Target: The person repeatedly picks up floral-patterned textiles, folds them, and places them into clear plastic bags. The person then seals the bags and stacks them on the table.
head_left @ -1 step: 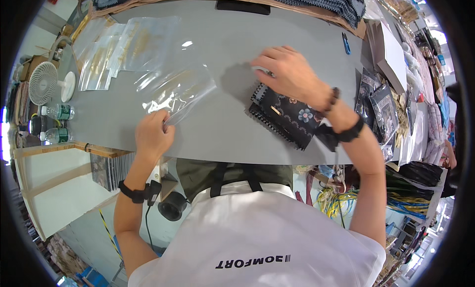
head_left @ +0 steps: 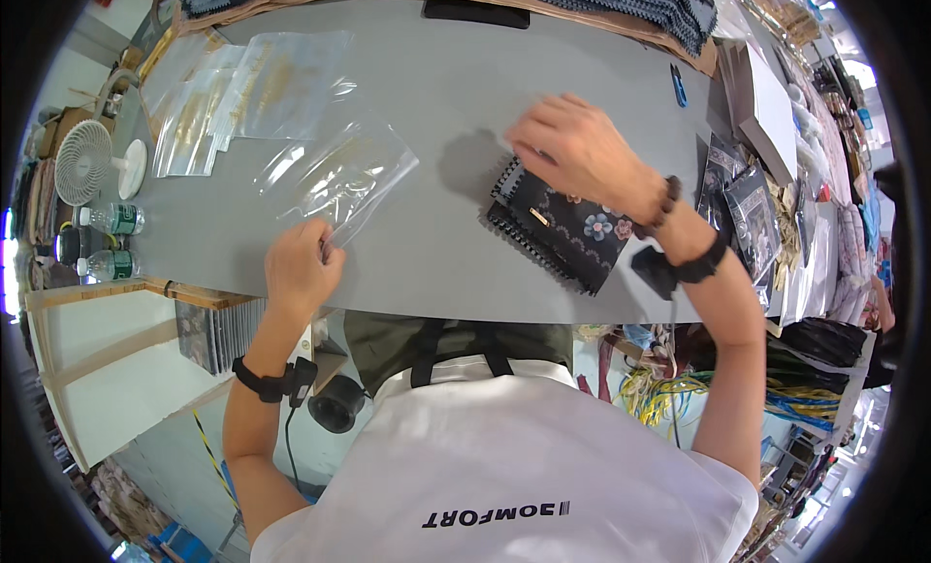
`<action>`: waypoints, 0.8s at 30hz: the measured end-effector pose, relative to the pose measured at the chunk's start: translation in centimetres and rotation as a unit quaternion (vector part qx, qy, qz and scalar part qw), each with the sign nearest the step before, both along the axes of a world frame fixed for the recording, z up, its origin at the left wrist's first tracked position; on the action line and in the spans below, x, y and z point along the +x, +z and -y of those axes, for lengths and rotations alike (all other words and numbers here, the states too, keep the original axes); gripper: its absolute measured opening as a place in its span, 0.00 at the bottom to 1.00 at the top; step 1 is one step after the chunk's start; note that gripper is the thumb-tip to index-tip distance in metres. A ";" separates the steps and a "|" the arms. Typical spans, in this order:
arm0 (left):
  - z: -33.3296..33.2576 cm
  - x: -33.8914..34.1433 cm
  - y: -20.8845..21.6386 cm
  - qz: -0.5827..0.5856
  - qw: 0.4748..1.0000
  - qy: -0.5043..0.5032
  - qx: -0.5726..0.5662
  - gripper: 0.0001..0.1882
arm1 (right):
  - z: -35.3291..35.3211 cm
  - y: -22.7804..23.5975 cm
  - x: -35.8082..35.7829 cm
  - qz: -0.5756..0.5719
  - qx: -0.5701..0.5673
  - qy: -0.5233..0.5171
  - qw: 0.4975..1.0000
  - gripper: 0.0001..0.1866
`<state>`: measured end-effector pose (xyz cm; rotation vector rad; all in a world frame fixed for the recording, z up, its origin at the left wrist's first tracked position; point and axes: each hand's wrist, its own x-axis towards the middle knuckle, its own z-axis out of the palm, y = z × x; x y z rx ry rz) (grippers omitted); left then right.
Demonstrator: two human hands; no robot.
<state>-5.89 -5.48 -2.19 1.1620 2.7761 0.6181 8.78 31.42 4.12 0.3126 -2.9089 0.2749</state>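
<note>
My left hand (head_left: 306, 269) pinches the near corner of a clear plastic bag (head_left: 354, 175), which lies loosely on the grey table. My right hand (head_left: 572, 151) hovers over the upper part of a folded black floral cloth (head_left: 562, 233) with zigzag edges and a small gold tag. The right fingers are bent and smeared by motion, so whether they hold anything is unclear. More clear bags (head_left: 281, 83) with gold print lie fanned out beyond the left hand.
Folded grey and tan cloth (head_left: 621, 15) lines the far edge, beside a black flat object (head_left: 476, 14). Blue thread snips (head_left: 678, 86) lie at far right, near packed dark cloths (head_left: 752, 209) and a white box (head_left: 766, 117). A small fan (head_left: 85, 163) and two bottles (head_left: 112, 265) stand left.
My right hand has shifted slightly right, uncovering a little more of the floral cloth. The clear bag has shifted and flexed slightly, while my left hand keeps its pinch.
</note>
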 end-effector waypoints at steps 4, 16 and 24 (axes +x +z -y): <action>-2.3 2.0 -0.3 0.027 0.999 -0.006 0.043 0.06 | -1.6 -2.3 2.2 -0.018 0.058 0.312 0.948 0.18; -11.8 8.7 -0.6 0.045 0.977 -0.197 0.060 0.31 | 2.7 -7.9 2.7 -0.023 -0.111 -0.081 0.990 0.43; -13.5 5.6 -0.4 0.190 0.973 -0.060 0.114 0.14 | 6.6 -8.4 5.1 -0.076 -0.231 -0.138 0.960 0.28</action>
